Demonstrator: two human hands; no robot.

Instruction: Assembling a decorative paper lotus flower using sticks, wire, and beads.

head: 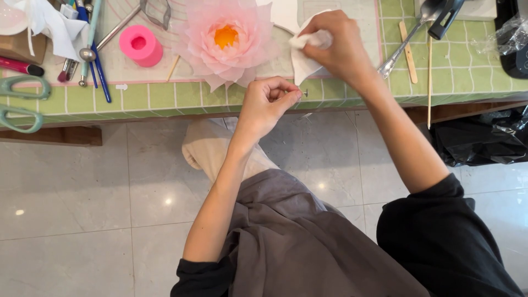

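My left hand [268, 105] hovers at the table's front edge, fingers pinched on a thin wire [303, 94] whose tip shows past my fingertips. My right hand [335, 47] is higher up over the table and grips a small crumpled piece of white paper [303, 55], which hangs down from my fingers. Just left of both hands lies a large pink paper flower [226, 41] with an orange centre, resting on the green checked mat [165, 96].
A pink roll [141, 45], blue pens [99, 69] and ball-tipped tools lie at left, with green scissors [16, 102] at the edge. A metal spoon [407, 41], wooden sticks [407, 52] and a skewer are at right. A black bag [484, 137] sits below on the tiled floor.
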